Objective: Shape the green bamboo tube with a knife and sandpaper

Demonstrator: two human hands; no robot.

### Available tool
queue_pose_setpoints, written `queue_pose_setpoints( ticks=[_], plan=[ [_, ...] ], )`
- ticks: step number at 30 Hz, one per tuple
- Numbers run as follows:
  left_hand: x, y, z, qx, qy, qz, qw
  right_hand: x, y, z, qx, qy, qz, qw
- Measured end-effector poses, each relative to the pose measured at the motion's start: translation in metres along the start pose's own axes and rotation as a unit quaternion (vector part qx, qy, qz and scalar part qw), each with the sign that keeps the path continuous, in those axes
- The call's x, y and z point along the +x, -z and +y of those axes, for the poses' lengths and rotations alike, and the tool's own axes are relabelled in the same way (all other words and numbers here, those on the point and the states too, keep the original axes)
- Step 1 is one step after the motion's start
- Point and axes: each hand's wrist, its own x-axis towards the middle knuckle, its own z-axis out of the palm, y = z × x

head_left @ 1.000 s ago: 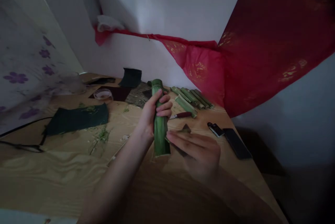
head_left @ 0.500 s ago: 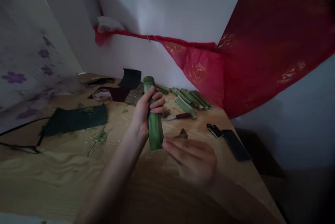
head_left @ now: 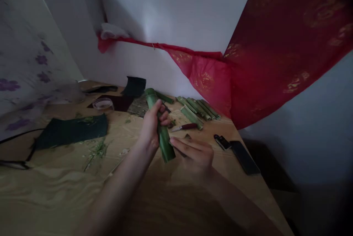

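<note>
My left hand [head_left: 150, 127] grips a green bamboo tube [head_left: 164, 142] around its upper middle, and the tube slants with its top toward the far left. My right hand [head_left: 194, 155] is at the tube's lower part, with its fingertips close to the green surface. A small dark sheet piece [head_left: 188, 136] shows past those fingers and seems pinched in them; most of it is hidden by the hand. A small knife with a dark red handle [head_left: 184, 127] lies on the table just beyond.
Several cut green bamboo strips [head_left: 197, 109] lie on the wooden table [head_left: 55, 180], with a dark green sheet [head_left: 71, 131] and green shavings at left. A small clear jar [head_left: 103, 104], black phone [head_left: 244, 157] and red cloth [head_left: 275, 52] surround them.
The bamboo tube has tilted further, its top swinging left. My right hand has drawn closer to the tube's lower part. The whole view has shifted slightly.
</note>
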Motion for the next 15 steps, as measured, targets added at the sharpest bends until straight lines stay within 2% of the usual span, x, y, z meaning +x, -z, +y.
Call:
queue_pose_setpoints(
  ticks=[3, 5, 7, 11, 15],
  plan=[
    [-0.004, -0.001, -0.010, -0.020, 0.077, 0.004, 0.997, 0.005, 0.000, 0.008, 0.009, 0.006, -0.002, 1.000],
    [-0.003, -0.001, -0.009, -0.024, 0.101, 0.020, 0.994, 0.003, 0.003, 0.007, 0.020, 0.002, -0.008, 1.000],
    [-0.001, 0.001, -0.003, -0.035, 0.090, 0.017, 0.995, -0.001, 0.007, 0.001, 0.028, -0.010, -0.015, 0.999],
    [-0.006, -0.002, 0.010, -0.075, 0.053, -0.039, 0.995, -0.005, 0.016, -0.018, 0.033, -0.007, -0.027, 0.999],
    [-0.026, -0.013, 0.008, -0.023, 0.049, -0.093, 0.994, 0.003, 0.021, -0.025, -0.001, 0.021, -0.034, 0.999]
  ],
)
